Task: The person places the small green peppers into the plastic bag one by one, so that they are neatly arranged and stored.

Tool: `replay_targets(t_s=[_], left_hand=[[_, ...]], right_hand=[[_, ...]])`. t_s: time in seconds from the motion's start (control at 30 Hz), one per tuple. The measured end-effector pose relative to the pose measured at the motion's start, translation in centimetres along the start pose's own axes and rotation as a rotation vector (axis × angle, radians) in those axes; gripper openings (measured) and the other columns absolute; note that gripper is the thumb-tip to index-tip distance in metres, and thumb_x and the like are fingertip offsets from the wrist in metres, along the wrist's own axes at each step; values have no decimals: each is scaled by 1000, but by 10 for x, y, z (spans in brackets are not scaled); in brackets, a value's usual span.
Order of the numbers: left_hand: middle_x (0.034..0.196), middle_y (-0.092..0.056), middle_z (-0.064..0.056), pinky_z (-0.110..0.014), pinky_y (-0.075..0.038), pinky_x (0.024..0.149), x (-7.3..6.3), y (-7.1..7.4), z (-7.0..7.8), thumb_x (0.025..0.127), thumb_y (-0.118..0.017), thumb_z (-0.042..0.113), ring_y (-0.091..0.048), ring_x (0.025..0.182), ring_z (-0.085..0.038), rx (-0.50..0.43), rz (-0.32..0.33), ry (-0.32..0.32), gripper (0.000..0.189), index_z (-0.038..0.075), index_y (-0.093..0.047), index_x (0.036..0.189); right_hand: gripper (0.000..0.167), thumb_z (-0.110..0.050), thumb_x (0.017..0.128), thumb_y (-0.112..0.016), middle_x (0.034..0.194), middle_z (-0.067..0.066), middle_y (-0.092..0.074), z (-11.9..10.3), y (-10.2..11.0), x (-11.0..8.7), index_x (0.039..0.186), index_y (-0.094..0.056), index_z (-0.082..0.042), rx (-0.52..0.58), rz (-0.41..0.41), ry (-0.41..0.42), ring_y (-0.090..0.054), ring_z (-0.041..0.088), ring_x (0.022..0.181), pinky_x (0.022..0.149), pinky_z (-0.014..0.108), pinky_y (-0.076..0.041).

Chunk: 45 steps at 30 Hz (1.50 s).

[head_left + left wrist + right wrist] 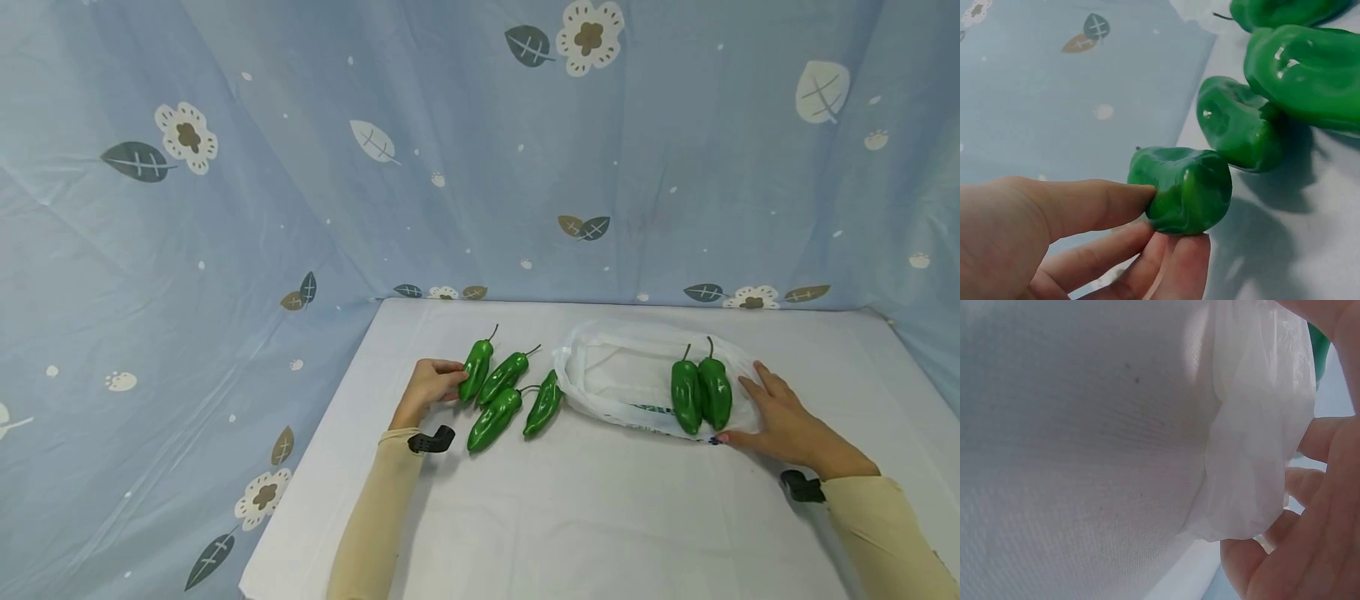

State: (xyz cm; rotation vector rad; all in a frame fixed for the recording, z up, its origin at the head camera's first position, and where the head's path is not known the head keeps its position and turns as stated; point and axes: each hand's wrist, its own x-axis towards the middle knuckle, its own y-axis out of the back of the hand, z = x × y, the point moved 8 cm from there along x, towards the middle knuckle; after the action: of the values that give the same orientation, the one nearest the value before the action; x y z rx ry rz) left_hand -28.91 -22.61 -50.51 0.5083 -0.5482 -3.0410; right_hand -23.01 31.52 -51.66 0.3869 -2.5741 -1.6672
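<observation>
My left hand (431,385) pinches a green pepper (476,371) at the left end of the loose group. In the left wrist view the thumb presses its side and the fingertips (1186,262) support it from below. At the right end of a white plastic bag (611,404), my right hand (787,425) spreads around the plastic, thumb at the near edge and fingers at the far side. The right wrist view shows the fingers (1319,440) curled behind the bag's plastic. Two green peppers (686,396) lie side by side on the bag's right part, stems pointing away.
Three more green peppers (495,419) lie between my left hand and the bag, the rightmost close to the bag's open mouth. A white cloth covers the table (600,517). Blue patterned curtain (480,167) hangs behind it and along the left.
</observation>
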Motion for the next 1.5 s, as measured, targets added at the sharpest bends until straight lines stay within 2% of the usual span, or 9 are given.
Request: replay_targets(t_s=[0.23,0.57,0.8,1.03,1.5], left_hand=[[124,-71,-19,-31,-66,78,-2,-1,6,96,-74,15,-75,89,-16,-59,-14,-18,30,4,-74,123],[129,-69,-19,-30,-66,81,-7,-5,14,95,-76,14,-75,99,-22,-137,-38,-9,36,4,-71,128],[131,-68,-18,-30,-66,83,-8,-9,20,94,-76,14,-74,98,-18,-179,-51,-12,37,4,-70,130],[130,-68,-19,-31,-65,85,-11,-14,30,95,-75,14,-74,99,-18,-223,-58,-41,37,1,-69,130],[125,-71,-17,-28,-66,80,-18,-31,47,96,-75,14,-73,94,-14,-250,-89,-65,36,1,-70,129]], right_hand=[[119,-50,77,-87,164,42,2,1,0,0,152,-26,20,-6,-4,-5,-7,66,148,108,84,-26],[119,-51,78,-87,164,42,1,3,-2,0,152,-26,20,-14,-3,-8,-10,66,147,108,85,-27],[120,-52,77,-87,164,42,1,3,-2,0,152,-27,20,-18,-4,-10,-10,66,147,108,84,-27],[119,-51,78,-86,164,43,1,1,0,-1,152,-26,20,-11,-2,-5,-10,66,147,108,84,-26],[119,-51,78,-86,164,42,3,2,-1,0,153,-25,20,3,-18,-10,-7,66,148,109,84,-25]])
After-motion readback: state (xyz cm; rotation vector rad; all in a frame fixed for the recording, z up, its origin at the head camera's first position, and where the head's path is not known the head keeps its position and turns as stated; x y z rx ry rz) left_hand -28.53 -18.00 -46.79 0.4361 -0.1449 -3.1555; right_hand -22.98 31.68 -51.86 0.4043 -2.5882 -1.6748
